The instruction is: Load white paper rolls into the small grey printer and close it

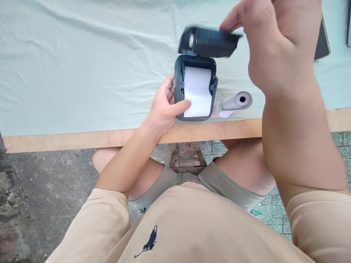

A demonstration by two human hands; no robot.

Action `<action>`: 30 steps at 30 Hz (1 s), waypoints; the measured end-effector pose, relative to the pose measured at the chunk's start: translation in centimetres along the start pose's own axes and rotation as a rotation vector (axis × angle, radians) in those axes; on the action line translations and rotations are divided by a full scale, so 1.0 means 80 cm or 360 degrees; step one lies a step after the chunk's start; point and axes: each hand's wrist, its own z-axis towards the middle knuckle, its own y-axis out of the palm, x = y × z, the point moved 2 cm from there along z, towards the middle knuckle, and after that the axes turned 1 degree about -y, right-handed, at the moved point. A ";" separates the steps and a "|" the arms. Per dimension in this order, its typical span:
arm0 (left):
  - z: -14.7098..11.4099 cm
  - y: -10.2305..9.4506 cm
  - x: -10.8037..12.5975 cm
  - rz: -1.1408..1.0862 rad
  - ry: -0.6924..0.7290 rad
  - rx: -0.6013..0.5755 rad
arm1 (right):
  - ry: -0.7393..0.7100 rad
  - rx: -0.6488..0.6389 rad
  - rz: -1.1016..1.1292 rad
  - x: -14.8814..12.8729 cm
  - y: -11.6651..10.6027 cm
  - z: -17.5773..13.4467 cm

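Observation:
A dark, compact thermal printer [214,83] lies on the cloth with its hinged lid [212,42] raised. White paper [197,89] fills its compartment and stretches over the near edge. Wrapped round the printer's left side, my left hand [167,104] holds it, and its thumb presses the paper. Above and to the right, my right hand [263,27] has its fingertips pinched at the lid's right end; part of that hand is cut off by the frame's top. A loose roll of white paper [233,101] with a dark core lies right of the printer, its tail partly unrolled.
A pale cloth [82,69] covers the table, whose wooden front edge [63,141] runs across my lap. A dark flat device [323,42] lies behind my right forearm. Under the table is a wooden stool frame [188,160].

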 end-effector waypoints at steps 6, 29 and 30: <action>0.007 -0.002 -0.011 0.0041 0.0114 -0.0083 | -0.0354 -0.0299 0.0135 0.016 0.009 -0.007; -0.012 0.033 0.028 -0.0180 -0.0042 0.0306 | -0.0304 -0.0553 -0.0065 0.010 0.021 -0.007; -0.012 0.033 0.029 -0.0186 -0.0040 0.0301 | -0.0329 -0.0481 0.0003 0.015 0.017 -0.007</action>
